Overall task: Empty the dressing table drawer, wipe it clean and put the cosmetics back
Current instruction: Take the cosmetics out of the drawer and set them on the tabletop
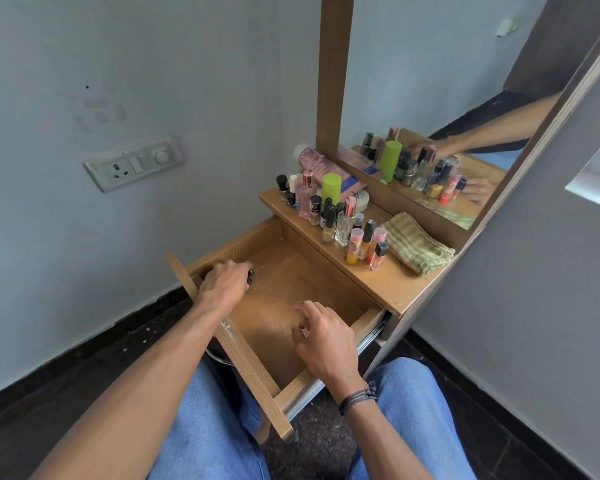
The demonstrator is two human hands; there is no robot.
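Observation:
The wooden drawer is pulled out over my lap, its dusty bottom bare apart from my hands. My left hand is in the drawer's far left corner, fingers curled round a small dark item that is mostly hidden. My right hand hovers over the near right part of the drawer, fingers loosely bent and holding nothing. Several cosmetics, among them nail polishes, perfume bottles, a green-capped bottle and a pink tube, stand on the dressing table top. A folded green striped cloth lies at its right end.
A mirror in a wooden frame rises behind the table top and reflects the bottles and my arm. A switch and socket plate is on the wall to the left. The drawer's front panel juts toward my knees, above a dark floor.

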